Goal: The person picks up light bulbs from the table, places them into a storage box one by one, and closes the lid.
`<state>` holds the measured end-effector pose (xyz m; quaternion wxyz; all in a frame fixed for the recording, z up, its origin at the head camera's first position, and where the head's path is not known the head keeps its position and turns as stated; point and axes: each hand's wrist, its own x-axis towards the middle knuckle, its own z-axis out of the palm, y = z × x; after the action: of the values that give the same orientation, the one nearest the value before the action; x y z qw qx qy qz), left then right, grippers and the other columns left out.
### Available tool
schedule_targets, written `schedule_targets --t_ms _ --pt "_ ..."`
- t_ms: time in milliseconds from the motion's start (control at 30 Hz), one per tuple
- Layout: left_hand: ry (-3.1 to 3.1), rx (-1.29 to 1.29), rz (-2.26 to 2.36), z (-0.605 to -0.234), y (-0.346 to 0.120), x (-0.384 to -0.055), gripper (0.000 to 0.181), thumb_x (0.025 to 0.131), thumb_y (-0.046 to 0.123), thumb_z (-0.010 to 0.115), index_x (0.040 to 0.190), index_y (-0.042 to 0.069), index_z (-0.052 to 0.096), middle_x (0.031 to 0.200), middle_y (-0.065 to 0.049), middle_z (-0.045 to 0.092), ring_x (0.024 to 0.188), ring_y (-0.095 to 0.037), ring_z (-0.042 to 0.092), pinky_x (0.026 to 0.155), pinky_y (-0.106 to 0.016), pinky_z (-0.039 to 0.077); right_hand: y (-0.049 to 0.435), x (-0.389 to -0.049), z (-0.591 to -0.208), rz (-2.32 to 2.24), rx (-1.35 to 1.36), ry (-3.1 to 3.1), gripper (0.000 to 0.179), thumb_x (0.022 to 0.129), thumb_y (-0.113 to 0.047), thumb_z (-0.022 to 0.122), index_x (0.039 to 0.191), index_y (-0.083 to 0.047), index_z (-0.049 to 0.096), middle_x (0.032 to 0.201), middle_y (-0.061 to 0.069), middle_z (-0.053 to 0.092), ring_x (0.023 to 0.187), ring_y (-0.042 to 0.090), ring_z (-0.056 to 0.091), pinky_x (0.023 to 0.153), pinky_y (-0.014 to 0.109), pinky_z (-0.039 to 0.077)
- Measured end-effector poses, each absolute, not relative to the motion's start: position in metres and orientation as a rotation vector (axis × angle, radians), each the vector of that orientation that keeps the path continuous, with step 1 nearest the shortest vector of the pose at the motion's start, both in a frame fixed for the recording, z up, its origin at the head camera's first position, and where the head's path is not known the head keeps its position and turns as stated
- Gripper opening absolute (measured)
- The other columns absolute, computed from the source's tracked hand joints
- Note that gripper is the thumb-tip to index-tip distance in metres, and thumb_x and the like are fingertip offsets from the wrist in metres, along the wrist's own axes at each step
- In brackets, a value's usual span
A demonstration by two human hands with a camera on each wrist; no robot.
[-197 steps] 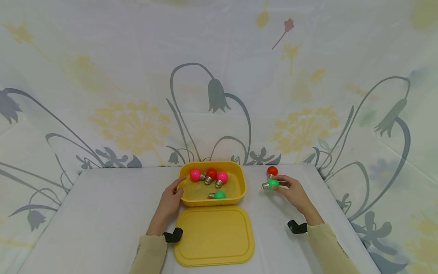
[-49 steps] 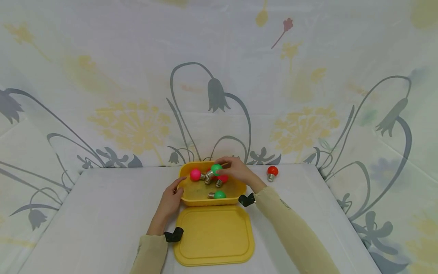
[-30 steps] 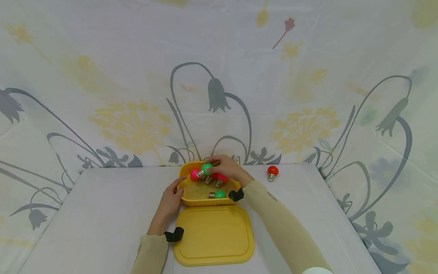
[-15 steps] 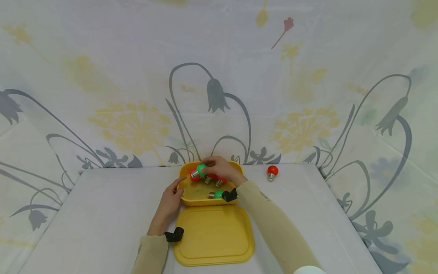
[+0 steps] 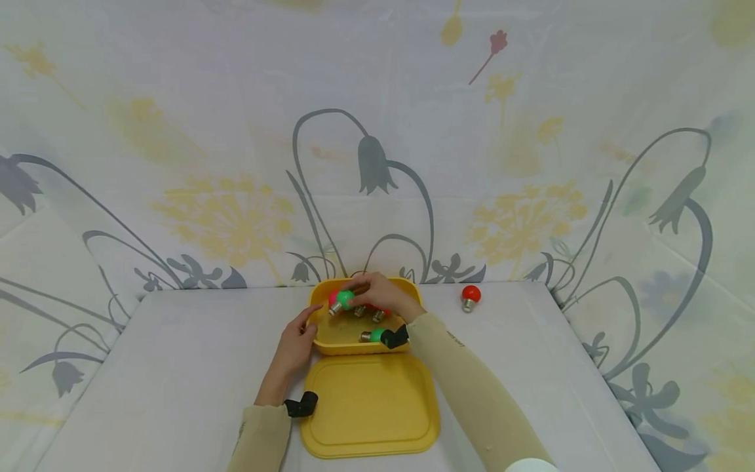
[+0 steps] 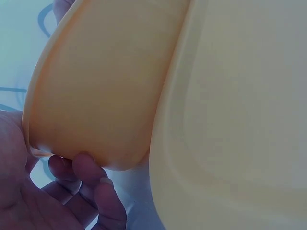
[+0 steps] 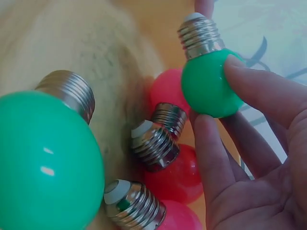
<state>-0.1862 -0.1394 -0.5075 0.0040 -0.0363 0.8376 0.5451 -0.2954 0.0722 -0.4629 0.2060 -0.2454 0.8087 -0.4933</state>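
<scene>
Over yellow box, right hand pinches green bulb by its globe. Left hand, fingers curled, grips box's left end. Red bulb on surface, right of box.

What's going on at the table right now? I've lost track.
A person is handling small light bulbs. Their right hand pinches a green bulb over the open yellow box, while their left hand holds the box at its left end. Inside the box lie another green bulb, two pink bulbs and a red one. A second red bulb lies on the table to the right, and the yellow lid lies flat in front of the box.
</scene>
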Motion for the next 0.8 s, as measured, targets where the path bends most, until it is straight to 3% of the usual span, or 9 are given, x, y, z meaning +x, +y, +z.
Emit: schedule_targets --t_ms 100,267,367,500,800 --pt "2.623 -0.111 1.714 -0.5081 -0.1393 -0.1860 0.046 0.099 0.009 0.046 0.144 0.014 0.053 0.120 -0.018 0.054 0.082 -0.024 0.047 0.078 -0.036 0.038 0.0720 -0.2953 -0.4652 -1.376 -0.674 2.209 0.031 0.089 -0.010 0.074 0.119 -0.008 0.073 0.117 0.003 0.067 0.093 0.018 0.062 0.085 0.035 0.052" --pt "2.629 -0.117 1.704 -0.5074 -0.1397 -0.1855 0.046 0.100 0.010 0.046 0.144 0.014 0.053 0.125 -0.017 0.053 0.100 -0.027 0.049 0.083 -0.038 0.037 0.0713 -0.2937 -0.4659 -1.368 -0.676 2.170 0.032 0.088 -0.010 0.075 0.119 -0.007 0.072 0.114 0.005 0.070 0.093 0.019 0.064 0.086 0.044 0.053" --pt "2.633 -0.118 1.697 -0.5063 -0.1402 -0.1850 0.045 0.100 0.010 0.045 0.144 0.015 0.053 0.118 -0.016 0.054 0.090 -0.026 0.049 0.079 -0.037 0.038 0.0705 -0.2913 -0.4641 -1.339 -0.680 2.169 0.033 0.087 -0.011 0.076 0.120 -0.007 0.072 0.113 0.005 0.070 0.091 0.024 0.065 0.085 0.046 0.053" --pt "2.638 -0.110 1.690 -0.5056 -0.1408 -0.1846 0.045 0.100 0.009 0.045 0.144 0.015 0.054 0.108 -0.015 0.053 0.076 -0.023 0.044 0.074 -0.035 0.038 0.0682 -0.2901 -0.4639 -1.298 -0.690 2.173 0.034 0.086 -0.011 0.077 0.120 -0.008 0.073 0.111 0.003 0.070 0.088 0.023 0.064 0.083 0.039 0.054" --pt "2.627 -0.114 1.692 -0.5055 -0.1412 -0.1851 0.045 0.100 0.011 0.045 0.145 0.016 0.053 0.115 -0.016 0.054 0.083 -0.025 0.047 0.074 -0.035 0.038 0.0624 -0.2905 -0.4671 -1.223 -0.754 2.130 0.031 0.084 -0.007 0.079 0.114 -0.007 0.075 0.111 0.001 0.070 0.097 0.015 0.064 0.087 0.028 0.052"
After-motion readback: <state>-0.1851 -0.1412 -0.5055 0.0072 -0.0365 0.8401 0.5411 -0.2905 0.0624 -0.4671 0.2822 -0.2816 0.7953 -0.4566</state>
